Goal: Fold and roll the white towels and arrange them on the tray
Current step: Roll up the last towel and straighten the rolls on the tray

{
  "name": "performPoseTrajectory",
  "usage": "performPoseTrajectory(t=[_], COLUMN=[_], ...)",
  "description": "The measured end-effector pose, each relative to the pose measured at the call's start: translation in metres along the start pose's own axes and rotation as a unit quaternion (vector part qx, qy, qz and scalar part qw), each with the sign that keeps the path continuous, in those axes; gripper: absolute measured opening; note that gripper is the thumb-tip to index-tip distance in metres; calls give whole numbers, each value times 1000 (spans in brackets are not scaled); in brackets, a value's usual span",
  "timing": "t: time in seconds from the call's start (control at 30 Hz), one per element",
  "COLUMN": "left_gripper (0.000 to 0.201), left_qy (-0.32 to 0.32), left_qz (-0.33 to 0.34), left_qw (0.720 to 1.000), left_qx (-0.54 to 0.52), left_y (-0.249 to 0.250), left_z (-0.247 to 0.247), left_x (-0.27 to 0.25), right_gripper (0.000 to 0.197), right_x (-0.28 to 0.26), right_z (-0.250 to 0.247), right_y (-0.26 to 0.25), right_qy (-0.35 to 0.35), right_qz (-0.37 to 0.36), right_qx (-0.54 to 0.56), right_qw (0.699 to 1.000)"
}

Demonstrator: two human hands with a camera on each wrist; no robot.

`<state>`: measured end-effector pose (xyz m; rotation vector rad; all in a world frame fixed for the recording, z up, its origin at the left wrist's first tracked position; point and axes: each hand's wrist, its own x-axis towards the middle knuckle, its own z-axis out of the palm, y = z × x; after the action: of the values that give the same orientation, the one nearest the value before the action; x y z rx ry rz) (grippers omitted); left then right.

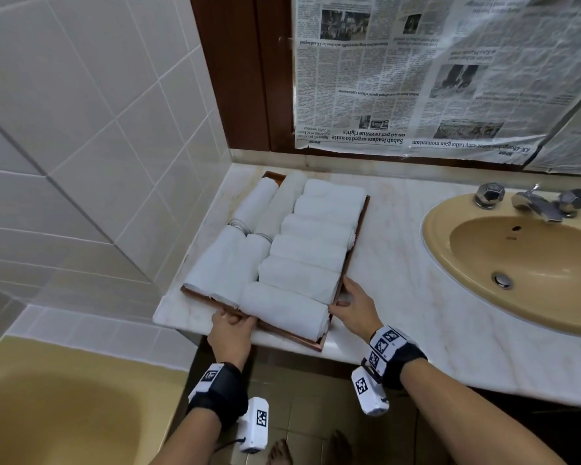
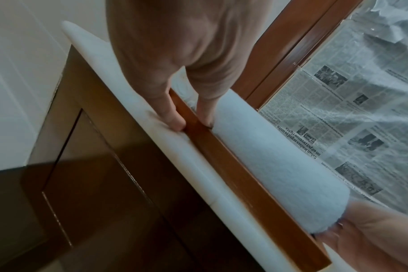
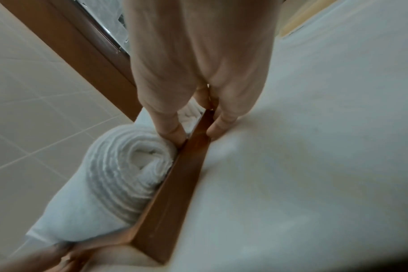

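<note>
All the rolls (image 1: 284, 307) lay packed in the tray (image 1: 355, 236), so little looked left. Left hand (image 1: 231, 333) and right hand (image 1: 358, 308) each pinched its rim.

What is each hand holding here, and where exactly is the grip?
Both pinch the tray: left hand on its near rim, right hand on its right rim.
</note>
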<state>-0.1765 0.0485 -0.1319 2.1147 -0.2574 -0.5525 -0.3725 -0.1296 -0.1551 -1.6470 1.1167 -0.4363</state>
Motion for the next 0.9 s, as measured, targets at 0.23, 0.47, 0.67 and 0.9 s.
performPoseTrajectory(t=[0.23,0.47,0.67,0.9], left_gripper=[51,53,49,59], left_qy=[10,-17,13,12], left_qz=[32,37,32,30], left_qw=[999,998,996,997], left_qx=[42,55,77,67], left_y=[15,14,20,28], left_z=[8,5,16,26], left_x=[12,53,65,75], right_gripper=[88,81,82,137], right_x=[55,94,88,66], right_z=[-16,-3,-21,-6], right_y=[-18,-39,-57,-28], right_qy=[-63,-89,-161,-204], right_qz=[4,-35,-28,-85], right_qx=[-58,-80,-37,-256], right_qw=[996,992,986,941])
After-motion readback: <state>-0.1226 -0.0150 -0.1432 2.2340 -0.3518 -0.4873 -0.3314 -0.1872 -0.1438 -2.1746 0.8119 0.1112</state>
